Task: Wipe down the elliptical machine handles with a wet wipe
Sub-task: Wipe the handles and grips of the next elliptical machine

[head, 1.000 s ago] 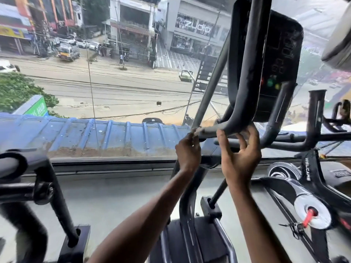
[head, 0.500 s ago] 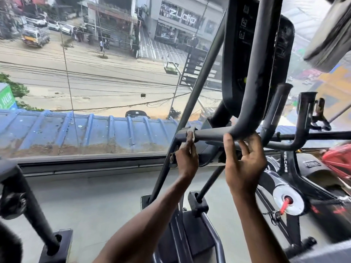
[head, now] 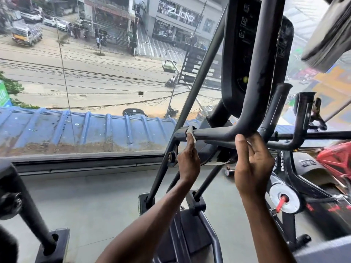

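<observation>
The elliptical's black handle bar (head: pixel 214 134) runs level in front of me, then bends up past the console (head: pixel 241 54). My left hand (head: pixel 189 162) reaches up from below and pinches a small white wet wipe (head: pixel 190 132) against the bar's left end, close to the joint with the slanted frame tube (head: pixel 191 92). My right hand (head: pixel 252 164) is raised under the bend of the bar, with its fingers curled and the fingertips touching the bar's underside. I cannot tell whether it fully grips the bar.
A big window fills the front, with a street below and a blue roof (head: pixel 76 128). An exercise bike (head: pixel 288 168) stands to the right, with its handlebars (head: pixel 303 118) close to the elliptical. Part of another machine (head: pixel 28 205) stands on the left floor.
My view has shifted toward the elliptical. My left hand with the wipe slid left along the bar toward its end. My right hand stays under the bend.
</observation>
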Tool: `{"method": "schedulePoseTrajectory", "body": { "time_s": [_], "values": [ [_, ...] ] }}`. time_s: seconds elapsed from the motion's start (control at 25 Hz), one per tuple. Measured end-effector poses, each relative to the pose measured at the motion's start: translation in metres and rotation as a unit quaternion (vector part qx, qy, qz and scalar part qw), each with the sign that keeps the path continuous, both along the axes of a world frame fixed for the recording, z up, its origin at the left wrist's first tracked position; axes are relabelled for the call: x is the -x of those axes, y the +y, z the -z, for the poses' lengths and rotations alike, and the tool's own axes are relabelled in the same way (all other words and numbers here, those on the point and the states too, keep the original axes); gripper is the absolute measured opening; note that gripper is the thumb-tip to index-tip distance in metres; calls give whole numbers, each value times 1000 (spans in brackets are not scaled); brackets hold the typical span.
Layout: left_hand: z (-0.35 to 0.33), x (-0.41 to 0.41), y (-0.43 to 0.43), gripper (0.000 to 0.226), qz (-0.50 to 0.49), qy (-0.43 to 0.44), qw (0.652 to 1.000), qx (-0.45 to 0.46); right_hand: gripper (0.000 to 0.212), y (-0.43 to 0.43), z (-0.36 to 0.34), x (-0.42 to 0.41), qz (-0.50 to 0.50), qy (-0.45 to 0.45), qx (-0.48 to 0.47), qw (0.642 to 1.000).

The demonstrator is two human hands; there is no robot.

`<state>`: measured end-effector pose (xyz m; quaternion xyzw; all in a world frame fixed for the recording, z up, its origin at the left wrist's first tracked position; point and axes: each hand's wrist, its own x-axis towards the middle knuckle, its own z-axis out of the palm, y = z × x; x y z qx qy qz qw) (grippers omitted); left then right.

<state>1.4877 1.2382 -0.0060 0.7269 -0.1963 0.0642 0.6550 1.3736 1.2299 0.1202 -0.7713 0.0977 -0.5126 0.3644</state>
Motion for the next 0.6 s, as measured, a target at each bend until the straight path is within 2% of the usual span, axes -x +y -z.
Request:
{"method": "schedulePoseTrajectory", "body": {
  "time_s": [0.08, 0.24, 0.32, 0.48, 0.56, 0.6],
  "values": [
    [-5, 10, 2, 56, -8, -17, 999, 33, 22, -1, -2, 2, -8, 9, -1, 1000],
    [-17, 51, 8, 57, -4, -106, 988, 115, 26, -4, -3, 3, -20, 20, 15, 1000],
    [-17, 45, 2, 58, -9, -59, 993, 106, 24, -3, -4, 4, -23, 21, 11, 999],
    [-18, 11, -15, 64, -4, 153, 981, 117, 20, -1, -7, 4, -28, 27, 2, 999],
    [-27, 17, -12, 61, -11, 183, 972, 147, 20, -1, -7, 5, -29, 26, 1, 999],
    [-35, 26, -7, 59, -12, 159, 976, 151, 21, -1, -7, 5, -26, 24, 3, 999]
  ]
}}
